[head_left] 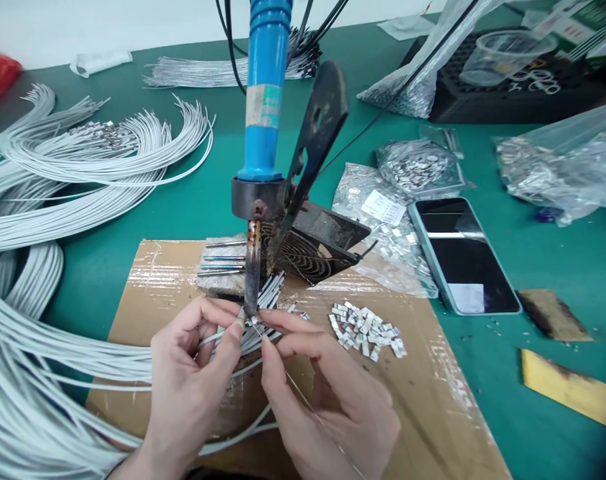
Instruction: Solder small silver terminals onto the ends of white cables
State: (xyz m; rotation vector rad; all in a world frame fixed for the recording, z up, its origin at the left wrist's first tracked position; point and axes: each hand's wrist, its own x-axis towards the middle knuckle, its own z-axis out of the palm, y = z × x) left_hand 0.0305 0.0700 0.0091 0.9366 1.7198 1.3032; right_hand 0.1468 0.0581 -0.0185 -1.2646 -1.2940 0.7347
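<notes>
A blue-handled soldering iron [265, 100] hangs tip-down in a black metal holder [259, 199]. Just beneath its tip, my left hand [195, 367] pinches a white cable [210, 339] close to its end. My right hand [327, 393] has thumb and forefinger closed on a thin solder wire [303, 395], which trails down past the palm. The wire's end meets a small silvery metal piece [253, 321] at the iron's tip. Behind the fingers lie more white cables [270, 293]. To the right of my right hand sits a pile of small metal terminals [367, 329] on the cardboard [423, 393].
Large bundles of white cable [83, 187] cover the left side. A black fan [315, 243] stands behind the iron. A phone [465, 257], bags of metal parts [417, 167] and a yellow sponge [567, 387] lie at right. A black crate [483, 100] stands at the back.
</notes>
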